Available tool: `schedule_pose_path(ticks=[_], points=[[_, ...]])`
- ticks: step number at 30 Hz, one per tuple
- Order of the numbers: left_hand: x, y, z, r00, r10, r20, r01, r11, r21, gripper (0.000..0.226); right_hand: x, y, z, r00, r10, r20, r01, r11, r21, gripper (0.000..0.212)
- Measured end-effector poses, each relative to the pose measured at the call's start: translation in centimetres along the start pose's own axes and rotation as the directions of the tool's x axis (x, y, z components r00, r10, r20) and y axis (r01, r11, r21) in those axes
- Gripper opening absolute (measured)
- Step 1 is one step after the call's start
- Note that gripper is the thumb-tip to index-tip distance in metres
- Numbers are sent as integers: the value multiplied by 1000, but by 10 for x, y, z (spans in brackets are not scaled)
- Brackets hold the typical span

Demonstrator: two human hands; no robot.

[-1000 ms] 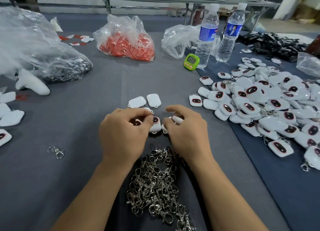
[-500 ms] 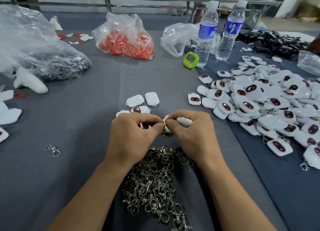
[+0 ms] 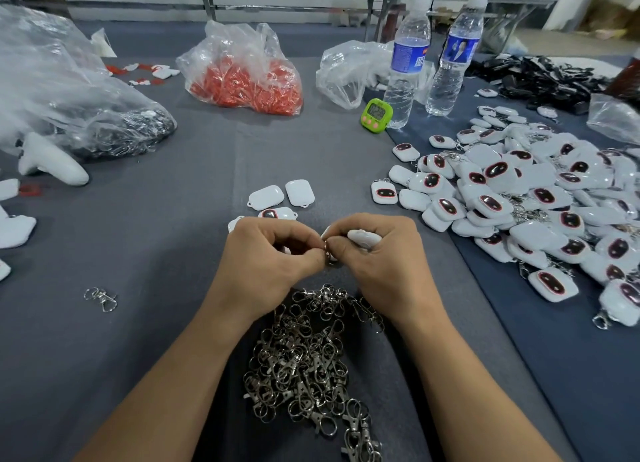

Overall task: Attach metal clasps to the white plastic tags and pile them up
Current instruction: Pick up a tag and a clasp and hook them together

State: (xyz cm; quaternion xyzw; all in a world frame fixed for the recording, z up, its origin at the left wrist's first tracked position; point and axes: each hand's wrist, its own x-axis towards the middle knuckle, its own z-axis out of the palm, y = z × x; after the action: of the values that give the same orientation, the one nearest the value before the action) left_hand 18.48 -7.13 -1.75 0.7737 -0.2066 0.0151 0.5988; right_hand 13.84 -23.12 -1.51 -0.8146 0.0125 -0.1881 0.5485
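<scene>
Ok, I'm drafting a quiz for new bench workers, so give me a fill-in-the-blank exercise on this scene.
The timer beside the water bottles is ____ in colour.
The big pile of white tags lies on the person's ____ side.
The left hand pinches a metal clasp against the white ____ held in the right hand.
Missing words: green; right; tag.
</scene>
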Motion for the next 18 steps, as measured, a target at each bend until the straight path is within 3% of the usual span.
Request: schedule_pose_path(ticks=[7, 18], points=[[-1, 7, 4, 997, -80, 17, 81, 994, -69, 17, -2, -1, 0, 1000, -15, 2, 15, 1000, 16, 22], [0, 13, 9, 978, -208, -1, 206, 969, -137, 9, -3, -1, 1, 999, -26, -44, 27, 999, 23, 15]])
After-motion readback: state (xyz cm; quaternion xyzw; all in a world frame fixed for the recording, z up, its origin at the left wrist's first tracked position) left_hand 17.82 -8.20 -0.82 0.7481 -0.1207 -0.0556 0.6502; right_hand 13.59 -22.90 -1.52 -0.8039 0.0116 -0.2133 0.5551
